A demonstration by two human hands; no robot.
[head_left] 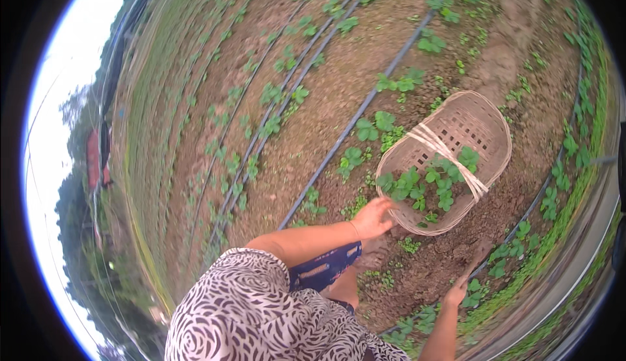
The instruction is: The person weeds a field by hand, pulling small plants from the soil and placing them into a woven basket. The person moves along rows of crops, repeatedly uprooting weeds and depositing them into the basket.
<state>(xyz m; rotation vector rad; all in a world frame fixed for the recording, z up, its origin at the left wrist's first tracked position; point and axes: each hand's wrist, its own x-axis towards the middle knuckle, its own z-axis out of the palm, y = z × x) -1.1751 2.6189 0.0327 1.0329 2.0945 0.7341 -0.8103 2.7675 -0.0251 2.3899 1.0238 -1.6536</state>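
Note:
My left hand (372,219) is at the near left end of a woven basket (481,136), its blurred fingertips close to the rim. Whether it touches the rim or holds anything cannot be made out. Inside the basket, mostly at the near end, lie several green leafy seedlings (445,182). A pale twisted handle (447,155) arches across the basket's middle. Lower right, my right hand (456,292) grips a slim brown hand tool (475,262); its far end blurs into the soil, so contact with the ground is unclear.
The basket stands on loose brown soil (440,248). Left of it runs a dark irrigation hose (349,126), with more hoses and rows of young plants beyond. Another hose (530,202) with plants curves along the right, beside a grassy edge (508,307). A bare foot (372,252) shows below my left hand.

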